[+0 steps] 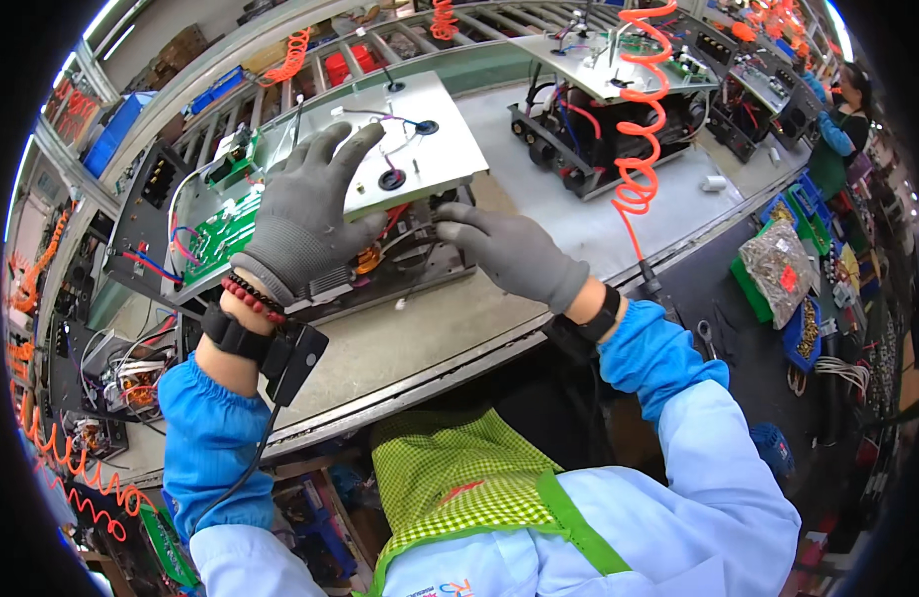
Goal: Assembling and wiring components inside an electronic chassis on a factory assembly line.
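- Your left hand [302, 221] lay flat, fingers spread wide, on the grey metal panel [435, 149] of the open unit [380, 254], far-left on the bench [420, 338];
- your right hand [514, 254], fingers loosely curled and holding nothing, touched the unit's near-right edge.

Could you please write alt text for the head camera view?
Two grey-gloved hands work on an open electronics unit on a workbench: the left hand rests spread on its metal panel, the right hand reaches inside. An orange coiled hose hangs nearby.
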`<state>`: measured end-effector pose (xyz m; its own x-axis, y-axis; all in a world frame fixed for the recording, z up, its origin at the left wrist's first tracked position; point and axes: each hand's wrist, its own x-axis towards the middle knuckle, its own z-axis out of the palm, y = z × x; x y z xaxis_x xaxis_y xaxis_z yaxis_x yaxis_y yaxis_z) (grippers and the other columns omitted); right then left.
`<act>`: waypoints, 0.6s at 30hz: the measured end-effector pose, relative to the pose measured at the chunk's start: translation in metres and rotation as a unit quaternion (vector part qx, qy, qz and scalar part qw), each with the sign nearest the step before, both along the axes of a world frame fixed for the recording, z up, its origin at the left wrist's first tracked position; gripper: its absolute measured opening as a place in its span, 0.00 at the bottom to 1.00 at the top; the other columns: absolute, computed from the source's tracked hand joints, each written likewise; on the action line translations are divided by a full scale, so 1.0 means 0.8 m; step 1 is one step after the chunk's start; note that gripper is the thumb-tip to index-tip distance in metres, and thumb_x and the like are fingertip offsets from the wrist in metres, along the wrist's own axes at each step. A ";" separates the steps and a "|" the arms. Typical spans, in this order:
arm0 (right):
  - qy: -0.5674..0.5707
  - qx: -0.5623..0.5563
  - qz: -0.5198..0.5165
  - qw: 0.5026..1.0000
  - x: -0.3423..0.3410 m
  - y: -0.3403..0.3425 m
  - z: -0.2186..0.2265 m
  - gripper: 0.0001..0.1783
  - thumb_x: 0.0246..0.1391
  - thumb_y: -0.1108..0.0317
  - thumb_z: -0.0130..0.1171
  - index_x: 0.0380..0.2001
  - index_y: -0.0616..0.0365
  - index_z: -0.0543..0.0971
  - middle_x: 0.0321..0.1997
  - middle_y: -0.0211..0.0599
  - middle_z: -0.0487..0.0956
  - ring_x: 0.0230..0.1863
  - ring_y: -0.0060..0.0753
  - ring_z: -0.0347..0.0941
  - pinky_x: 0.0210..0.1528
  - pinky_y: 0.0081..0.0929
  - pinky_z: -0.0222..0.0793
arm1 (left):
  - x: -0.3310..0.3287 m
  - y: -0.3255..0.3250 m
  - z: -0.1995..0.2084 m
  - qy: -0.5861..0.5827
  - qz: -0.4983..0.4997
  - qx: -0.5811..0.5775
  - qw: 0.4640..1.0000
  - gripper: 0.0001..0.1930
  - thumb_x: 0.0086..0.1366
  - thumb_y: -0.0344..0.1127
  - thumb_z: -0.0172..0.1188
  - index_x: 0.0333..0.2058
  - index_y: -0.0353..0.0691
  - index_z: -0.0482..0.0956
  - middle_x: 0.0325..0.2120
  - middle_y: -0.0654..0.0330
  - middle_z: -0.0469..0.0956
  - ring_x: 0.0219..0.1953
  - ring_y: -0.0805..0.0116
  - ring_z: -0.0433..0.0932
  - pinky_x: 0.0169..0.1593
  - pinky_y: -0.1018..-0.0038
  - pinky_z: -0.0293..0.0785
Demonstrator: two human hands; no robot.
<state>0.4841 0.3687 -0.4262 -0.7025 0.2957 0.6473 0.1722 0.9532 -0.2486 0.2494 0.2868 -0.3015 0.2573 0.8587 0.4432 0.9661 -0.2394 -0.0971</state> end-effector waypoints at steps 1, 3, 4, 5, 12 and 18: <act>0.001 0.006 0.000 1.000 -0.002 0.005 0.000 0.11 0.52 0.71 0.57 0.41 0.54 0.78 0.53 0.41 0.76 0.41 0.47 0.77 0.42 0.37 0.76 | 0.008 0.006 0.008 0.011 -0.051 0.026 0.998 0.34 0.52 0.37 0.64 0.61 0.48 0.69 0.55 0.50 0.72 0.57 0.49 0.71 0.58 0.57 0.69; -0.093 0.079 -0.041 0.992 -0.012 0.005 -0.009 0.14 0.52 0.70 0.56 0.44 0.51 0.77 0.52 0.42 0.76 0.40 0.45 0.77 0.38 0.37 0.76 | 0.022 0.027 0.007 0.069 -0.112 0.063 0.989 0.26 0.56 0.30 0.57 0.56 0.47 0.74 0.57 0.54 0.71 0.59 0.49 0.68 0.60 0.57 0.67; -0.090 0.075 -0.041 0.992 -0.019 0.007 -0.020 0.14 0.52 0.70 0.56 0.44 0.51 0.77 0.52 0.42 0.76 0.40 0.45 0.77 0.38 0.37 0.76 | 0.023 0.035 0.000 0.119 -0.111 0.090 0.983 0.23 0.57 0.29 0.56 0.54 0.47 0.75 0.52 0.54 0.75 0.55 0.52 0.72 0.55 0.59 0.71; -0.126 0.109 -0.065 0.984 -0.027 0.015 -0.032 0.16 0.52 0.70 0.56 0.46 0.50 0.76 0.49 0.41 0.76 0.39 0.43 0.77 0.37 0.37 0.75 | 0.022 0.044 -0.004 0.122 -0.092 0.016 0.988 0.23 0.58 0.29 0.56 0.54 0.48 0.75 0.47 0.55 0.77 0.51 0.53 0.74 0.52 0.60 0.73; -0.048 0.132 0.079 0.987 0.001 -0.032 0.028 0.18 0.51 0.69 0.56 0.48 0.46 0.77 0.37 0.32 0.77 0.34 0.37 0.76 0.34 0.35 0.71 | 0.004 0.047 0.021 0.173 -0.022 -0.001 0.985 0.07 0.55 0.29 0.61 0.33 0.46 0.83 0.26 0.57 0.80 0.33 0.54 0.78 0.39 0.63 0.74; 0.076 -0.027 -0.054 0.995 -0.023 -0.004 -0.005 0.14 0.56 0.68 0.58 0.46 0.49 0.79 0.23 0.34 0.76 0.28 0.42 0.75 0.28 0.39 0.70 | -0.023 0.040 -0.005 0.012 -0.061 0.041 0.997 0.05 0.61 0.33 0.61 0.34 0.41 0.82 0.27 0.55 0.80 0.34 0.53 0.78 0.38 0.62 0.73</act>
<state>0.4661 0.3653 -0.4303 -0.5605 0.4008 0.7247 0.2292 0.9160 -0.3292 0.2306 0.3190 -0.3058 0.3686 0.7818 0.5030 0.9276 -0.3444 -0.1446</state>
